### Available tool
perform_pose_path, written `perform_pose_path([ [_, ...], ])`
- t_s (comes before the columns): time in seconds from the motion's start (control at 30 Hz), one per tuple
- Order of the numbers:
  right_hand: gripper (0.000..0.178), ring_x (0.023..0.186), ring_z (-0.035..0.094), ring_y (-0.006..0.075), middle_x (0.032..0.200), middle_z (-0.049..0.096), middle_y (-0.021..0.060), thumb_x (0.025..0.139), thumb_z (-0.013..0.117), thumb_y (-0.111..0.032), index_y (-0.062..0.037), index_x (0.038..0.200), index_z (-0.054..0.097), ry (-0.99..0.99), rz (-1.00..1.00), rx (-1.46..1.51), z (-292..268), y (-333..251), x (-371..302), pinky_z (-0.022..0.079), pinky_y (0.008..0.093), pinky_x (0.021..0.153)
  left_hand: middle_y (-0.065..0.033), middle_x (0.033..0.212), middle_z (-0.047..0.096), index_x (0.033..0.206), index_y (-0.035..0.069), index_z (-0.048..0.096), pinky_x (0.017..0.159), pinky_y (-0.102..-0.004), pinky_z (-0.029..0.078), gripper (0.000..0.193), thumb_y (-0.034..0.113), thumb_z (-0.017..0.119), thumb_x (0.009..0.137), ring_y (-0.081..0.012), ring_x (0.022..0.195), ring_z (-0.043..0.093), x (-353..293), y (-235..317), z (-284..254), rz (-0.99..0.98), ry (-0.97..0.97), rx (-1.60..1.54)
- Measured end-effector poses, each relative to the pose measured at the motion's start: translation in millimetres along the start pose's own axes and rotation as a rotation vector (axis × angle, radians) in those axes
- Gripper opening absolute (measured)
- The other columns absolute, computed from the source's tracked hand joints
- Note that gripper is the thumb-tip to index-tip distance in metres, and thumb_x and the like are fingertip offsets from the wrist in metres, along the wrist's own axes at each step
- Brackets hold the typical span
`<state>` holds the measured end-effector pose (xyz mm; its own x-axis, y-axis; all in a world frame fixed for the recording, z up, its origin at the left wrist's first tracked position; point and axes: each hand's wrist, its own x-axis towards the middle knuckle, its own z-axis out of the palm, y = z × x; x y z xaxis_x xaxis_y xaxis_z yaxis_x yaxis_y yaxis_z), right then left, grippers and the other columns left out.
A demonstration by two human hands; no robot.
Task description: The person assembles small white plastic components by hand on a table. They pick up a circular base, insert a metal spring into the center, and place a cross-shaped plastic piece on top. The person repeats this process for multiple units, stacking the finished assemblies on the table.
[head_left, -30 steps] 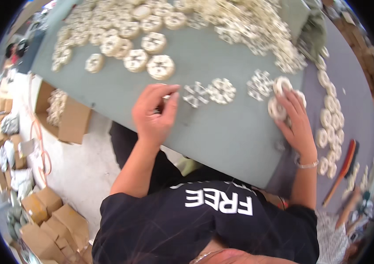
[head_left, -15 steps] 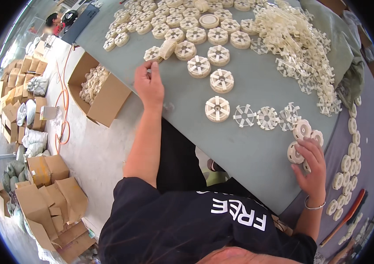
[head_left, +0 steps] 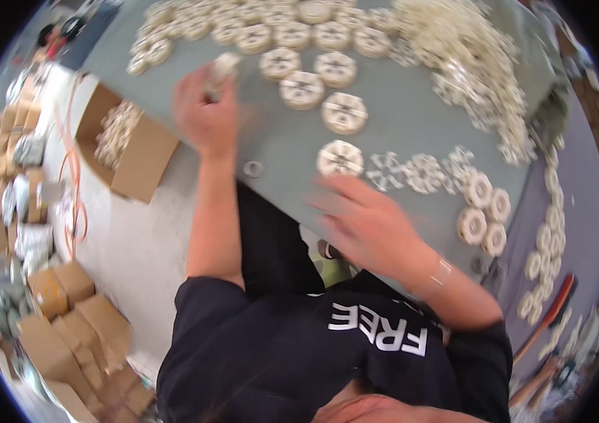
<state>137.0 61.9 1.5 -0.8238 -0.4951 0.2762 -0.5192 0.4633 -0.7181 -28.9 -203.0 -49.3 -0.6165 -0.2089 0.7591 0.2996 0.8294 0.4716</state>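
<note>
My left hand [head_left: 204, 109], blurred, is raised over the left edge of the grey-green table [head_left: 271, 148], its fingers closed around a cream plastic wheel [head_left: 226, 65]. The fist hides part of that piece. Smeared by motion, my right hand [head_left: 366, 218] hovers near the front of the table, its fingertips close to a spoked cream wheel [head_left: 340, 158]; whether it holds anything does not show. Flat star-shaped spoke inserts [head_left: 423, 173] lie in a row to the right of that wheel. Beyond them sits a cluster of cream rings [head_left: 472, 225].
Many spoked wheels [head_left: 292, 35] cover the far table, beside a heap of translucent inserts [head_left: 454, 49]. An open carton of cream parts [head_left: 141, 166] stands left of the table. A brush [head_left: 557, 310] and more rings [head_left: 546, 243] lie at right. A small ring [head_left: 253, 169] lies near the edge.
My left hand has lifted a wheel off the table's left side. From the ring cluster, my right hand has swung left toward the nearest spoked wheel. The view has shifted slightly.
</note>
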Motion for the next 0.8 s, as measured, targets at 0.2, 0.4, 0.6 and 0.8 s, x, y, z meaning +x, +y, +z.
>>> perform_pose_path([
  [0.2,0.014,0.099,0.069,0.0308,0.106,0.061,0.0112,0.092,0.065,-0.008,-0.0058,0.106,0.062,0.017,-0.023,-0.192,101.1,19.5,98.1,0.059,0.0440,0.083,-0.0050,0.119,0.066,0.128,0.014,0.080,0.063,-0.0301,0.046,0.047,0.015,0.089,0.082,-0.0138,0.079,0.058,-27.9,-29.8,-33.0,-0.103,-0.401,-0.122],
  [0.4,0.023,0.091,0.073,0.0310,0.113,0.065,0.0109,0.095,0.075,-0.015,-0.0067,0.113,0.063,-0.013,0.045,0.043,37.7,5.4,-3.3,0.061,0.0426,0.076,-0.0057,0.137,0.063,0.133,0.020,0.079,0.072,-0.0322,0.049,0.050,0.026,0.088,0.084,-0.0161,0.082,0.055,-50.0,76.4,-48.3,0.166,-0.661,-0.375],
  [0.6,0.031,0.097,0.074,0.0237,0.127,0.070,0.0137,0.096,0.070,0.000,-0.0067,0.126,0.072,0.195,0.441,0.177,-78.7,-0.1,-127.7,0.061,0.0365,0.086,-0.0068,0.145,0.061,0.143,0.022,0.073,0.086,-0.0405,0.056,0.062,0.029,0.089,0.083,-0.0251,0.103,0.064,-51.6,90.0,-2.4,0.571,-0.655,-0.121],
  [0.8,0.030,0.111,0.071,0.0298,0.110,0.077,0.0098,0.090,0.077,-0.005,-0.0066,0.120,0.073,0.403,0.510,-0.705,-119.7,37.6,-176.5,0.054,0.0437,0.100,-0.0081,0.139,0.062,0.142,0.020,0.071,0.092,-0.0401,0.058,0.066,0.029,0.093,0.080,-0.0298,0.121,0.066,-69.6,160.2,-5.1,0.264,-0.733,-0.301],
])
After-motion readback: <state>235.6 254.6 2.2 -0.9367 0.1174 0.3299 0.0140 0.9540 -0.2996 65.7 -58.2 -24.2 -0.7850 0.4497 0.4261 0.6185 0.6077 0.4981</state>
